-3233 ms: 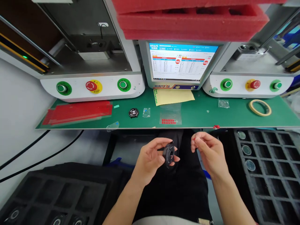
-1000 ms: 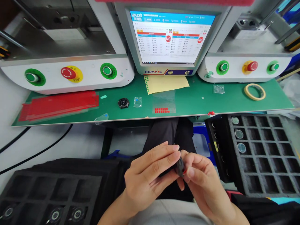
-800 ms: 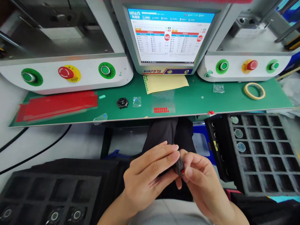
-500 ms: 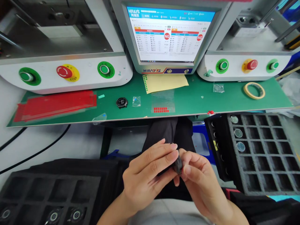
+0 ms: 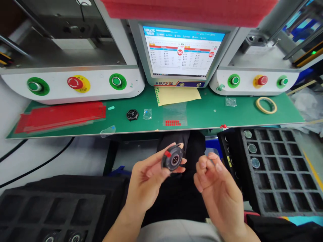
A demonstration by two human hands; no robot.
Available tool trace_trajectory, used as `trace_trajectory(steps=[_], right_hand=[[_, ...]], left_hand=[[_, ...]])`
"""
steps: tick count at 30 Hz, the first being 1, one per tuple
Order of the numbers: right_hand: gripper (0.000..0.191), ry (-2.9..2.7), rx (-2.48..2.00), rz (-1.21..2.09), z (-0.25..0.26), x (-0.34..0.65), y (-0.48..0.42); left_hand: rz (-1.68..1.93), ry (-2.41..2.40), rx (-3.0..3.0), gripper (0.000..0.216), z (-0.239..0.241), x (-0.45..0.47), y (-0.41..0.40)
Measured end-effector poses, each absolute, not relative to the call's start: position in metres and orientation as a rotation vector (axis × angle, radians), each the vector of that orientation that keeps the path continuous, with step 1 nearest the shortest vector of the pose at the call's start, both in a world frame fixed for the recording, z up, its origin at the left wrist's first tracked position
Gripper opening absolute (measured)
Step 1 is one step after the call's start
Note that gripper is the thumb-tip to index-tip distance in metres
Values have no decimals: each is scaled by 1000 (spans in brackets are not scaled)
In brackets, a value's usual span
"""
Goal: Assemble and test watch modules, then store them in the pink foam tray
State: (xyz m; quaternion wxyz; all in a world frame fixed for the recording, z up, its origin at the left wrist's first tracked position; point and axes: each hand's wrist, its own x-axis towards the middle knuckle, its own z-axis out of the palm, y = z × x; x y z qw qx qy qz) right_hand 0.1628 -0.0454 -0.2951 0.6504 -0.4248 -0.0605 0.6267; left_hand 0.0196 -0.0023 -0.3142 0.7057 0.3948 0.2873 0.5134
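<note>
My left hand holds a round black watch body by its edge, back side up, over my lap. A small red sticker sits on the body's upper left. My right hand hovers a little to the right of it, apart from it, fingers curled loosely with thumb and forefinger near each other; nothing shows in them. A second watch body lies face up on the green mat.
Black foam trays sit at the lower left and right, some cells holding watch bodies. On the mat lie red strips, a film with small red stickers, a yellow sheet and a tape roll. A monitor stands behind.
My hands have come apart: the right hand let go of the watch body and moved right, the left hand lifted it and turned its back up, with a red sticker now showing.
</note>
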Motion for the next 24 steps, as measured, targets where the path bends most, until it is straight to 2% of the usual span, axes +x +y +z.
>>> trace_trajectory(steps=[2,6,14,24], right_hand=[[13,-161,-998,1364,-294,167,-44],[13,-209,-1022,1404,-300,167,-44],[10,-221,-1030,1510,-320,161,-44],[14,-181,-1085,1535,-318,161,-36]], left_hand=[[1064,578,656,26,-312,20,1],[978,604,453,26,-314,22,3],[1021,849,525,36,-328,24,7],[1110,985,625,34,-329,33,4]])
